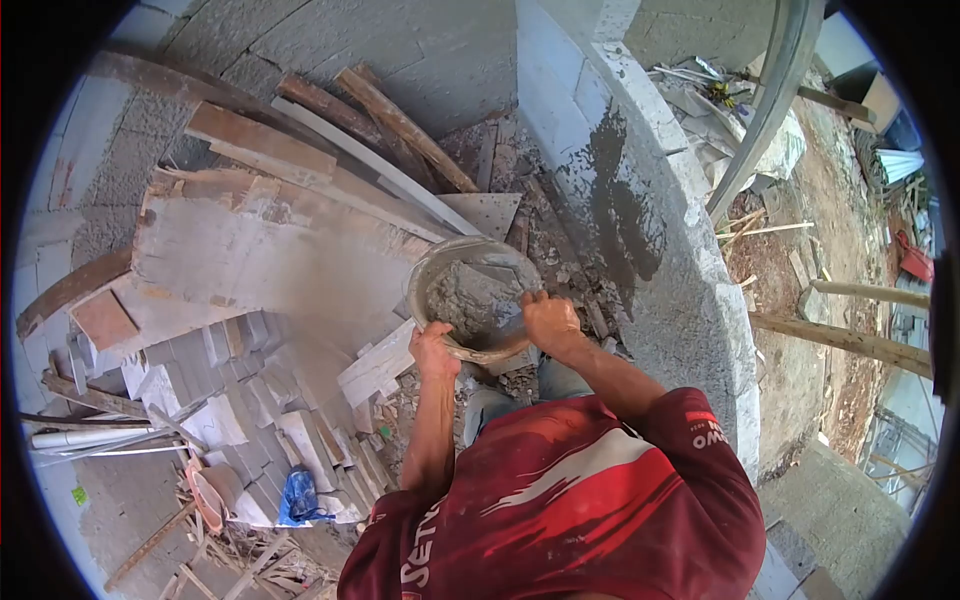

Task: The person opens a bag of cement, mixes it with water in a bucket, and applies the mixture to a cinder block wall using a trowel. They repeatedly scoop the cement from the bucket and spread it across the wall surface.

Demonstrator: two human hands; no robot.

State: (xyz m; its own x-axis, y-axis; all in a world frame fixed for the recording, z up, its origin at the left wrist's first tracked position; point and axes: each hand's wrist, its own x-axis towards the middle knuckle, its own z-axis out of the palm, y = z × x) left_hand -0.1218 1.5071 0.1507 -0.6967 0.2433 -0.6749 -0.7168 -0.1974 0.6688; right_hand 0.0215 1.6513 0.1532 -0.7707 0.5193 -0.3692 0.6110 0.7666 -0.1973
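Observation:
A round bucket (413,285) of wet grey mortar (470,303) is held in front of my body, near the middle of the view. My left hand (435,350) is closed on the bucket's near left rim. At the right side of the bucket is my right hand (550,322), its fingers curled at the rim; whether it also holds a tool there is hard to make out. The mortar lies lumpy inside, with a smoother flat patch toward the back.
A low block wall (680,220) with a wet mortar patch runs along my right. Boards (400,125) and a large panel (270,245) lean at the left. Stacked blocks (270,400), a blue bag (298,497) and rubble lie lower left. Wooden poles (850,340) stand beyond the wall.

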